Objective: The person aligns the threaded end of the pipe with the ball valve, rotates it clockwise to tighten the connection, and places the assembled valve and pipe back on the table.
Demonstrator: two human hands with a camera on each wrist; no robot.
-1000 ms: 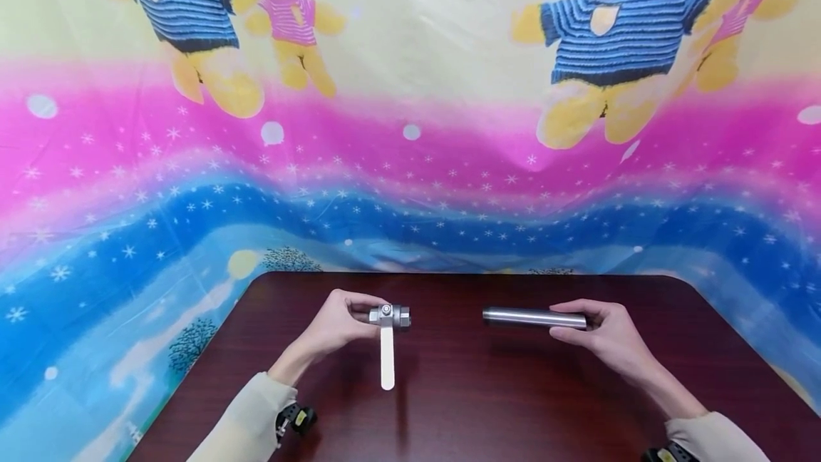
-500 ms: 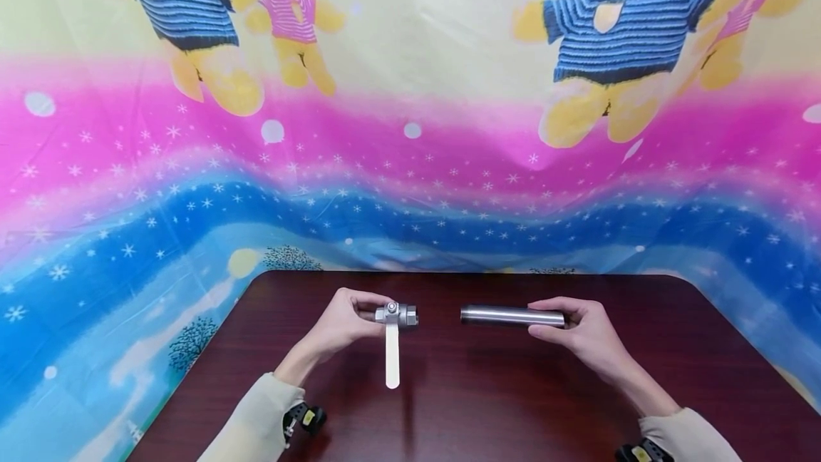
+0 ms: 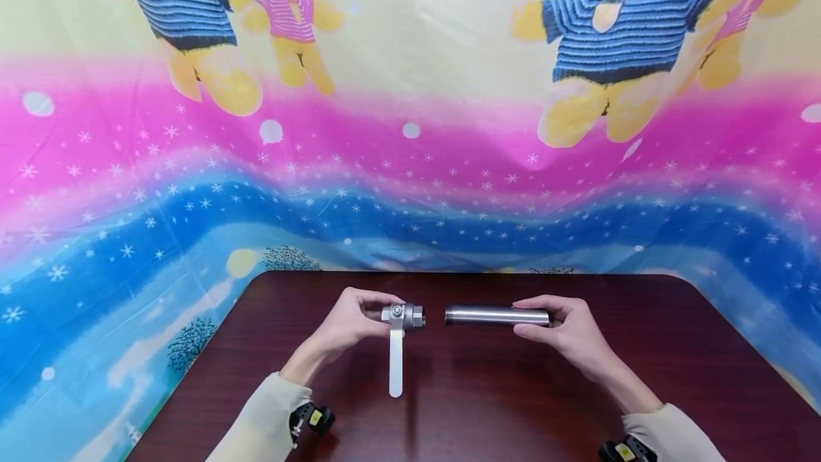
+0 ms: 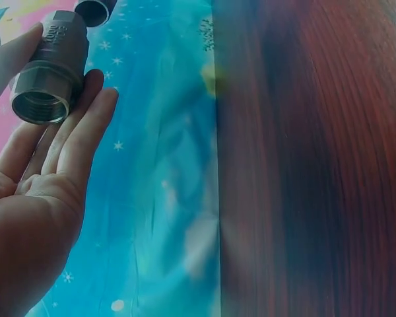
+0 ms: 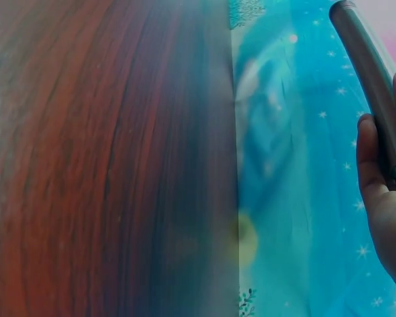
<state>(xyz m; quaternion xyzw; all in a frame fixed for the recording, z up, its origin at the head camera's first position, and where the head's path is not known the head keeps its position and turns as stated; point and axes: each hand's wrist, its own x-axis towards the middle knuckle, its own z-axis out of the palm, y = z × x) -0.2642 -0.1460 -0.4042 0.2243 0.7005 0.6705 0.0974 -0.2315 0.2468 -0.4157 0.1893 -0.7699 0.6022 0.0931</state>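
My left hand point(image 3: 353, 318) grips a metal ball valve point(image 3: 410, 316) by its left end, between thumb and fingers. The valve's flat lever handle point(image 3: 395, 366) points down toward me. In the left wrist view, the threaded socket of the valve point(image 4: 49, 72) faces the camera. My right hand point(image 3: 571, 326) pinches a straight steel pipe point(image 3: 481, 315) near its right end. The pipe lies level, its left end facing the valve across a small gap. In the right wrist view, the pipe point(image 5: 369, 66) slants up and away from the fingers point(image 5: 368, 148).
A dark red-brown wooden table point(image 3: 487, 391) with rounded far corners spreads below both hands. Behind it hangs a colourful curtain point(image 3: 410, 162) printed with bears and snowflakes. Small black devices sit at both cuffs.
My right hand has carried the pipe to the left, and my left hand has shifted the valve slightly right. The gap between pipe and valve has narrowed to a small one.
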